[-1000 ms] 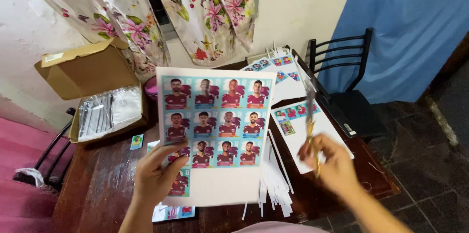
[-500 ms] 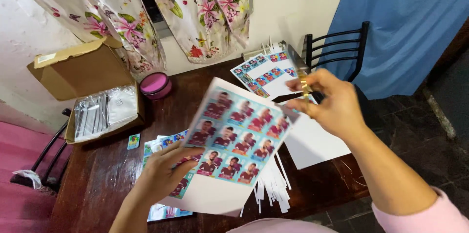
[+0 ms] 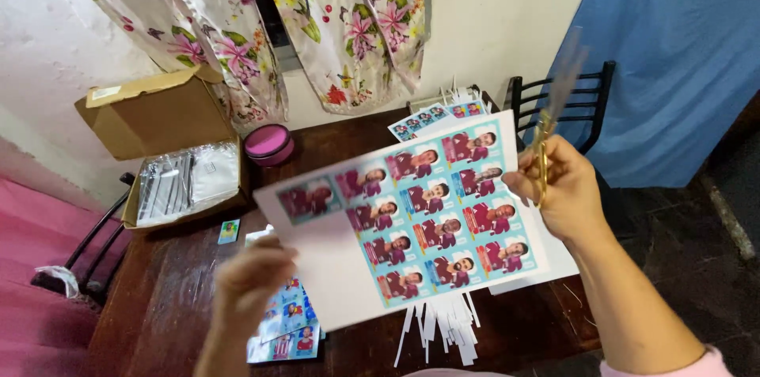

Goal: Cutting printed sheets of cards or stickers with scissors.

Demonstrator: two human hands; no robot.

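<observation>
A person's left hand grips the lower left edge of a white sheet of printed picture cards, fingers closed on the paper, holding it tilted in the air above a dark wooden table. The right hand, at the sheet's right edge, is closed around a pair of gold-handled scissors whose blurred blades point upward. Below the sheet lie white paper strips and more printed cards; to its left on the table sit a pink round tub and an open cardboard box.
</observation>
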